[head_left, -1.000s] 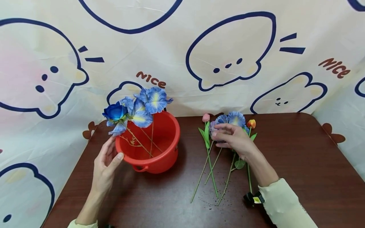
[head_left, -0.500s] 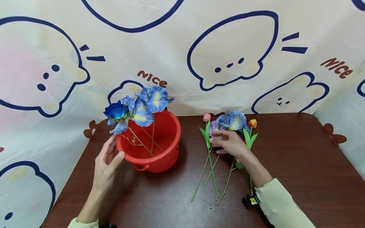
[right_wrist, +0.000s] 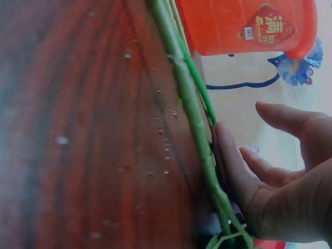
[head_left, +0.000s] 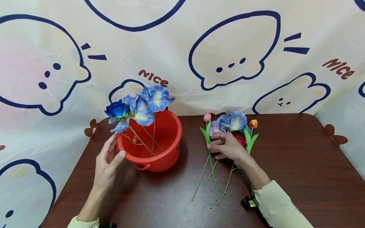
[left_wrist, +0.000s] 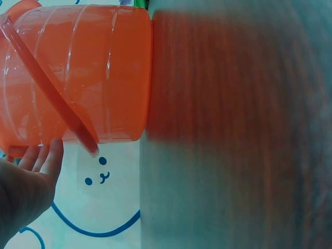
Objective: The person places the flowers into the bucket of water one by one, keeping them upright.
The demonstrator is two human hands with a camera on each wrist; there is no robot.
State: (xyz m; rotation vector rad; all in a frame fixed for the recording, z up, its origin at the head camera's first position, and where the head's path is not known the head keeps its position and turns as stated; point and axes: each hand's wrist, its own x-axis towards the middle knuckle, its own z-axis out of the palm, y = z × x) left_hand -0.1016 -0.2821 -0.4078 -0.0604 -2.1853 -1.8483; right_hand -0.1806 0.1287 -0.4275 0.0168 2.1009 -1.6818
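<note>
A red plastic bucket (head_left: 159,163) stands on the table's left half, holding a blue rose (head_left: 117,110) and pale blue irises (head_left: 144,116) that lean left. My left hand (head_left: 106,172) rests against its left side, thumb by the rim; in the left wrist view its fingers (left_wrist: 52,158) lie straight along the wall. My right hand (head_left: 228,148) reaches over a bunch of loose flowers, just below a purple bloom (head_left: 215,127). In the right wrist view the thumb (right_wrist: 282,116) is spread from the fingers, and a fingertip is right at a green stem (right_wrist: 194,122).
Around the right hand lie a pink tulip (head_left: 207,117), a blue iris (head_left: 238,120), a red bloom (head_left: 240,140) and an orange tulip (head_left: 253,123), stems pointing toward me. Dark crumbs dot the brown table (head_left: 159,202). A cartoon-printed cloth (head_left: 228,41) hangs behind the table.
My right hand has moved slightly toward me and left, down from the blooms to the upper stems, uncovering the purple and red flowers. The left hand stays at the bucket.
</note>
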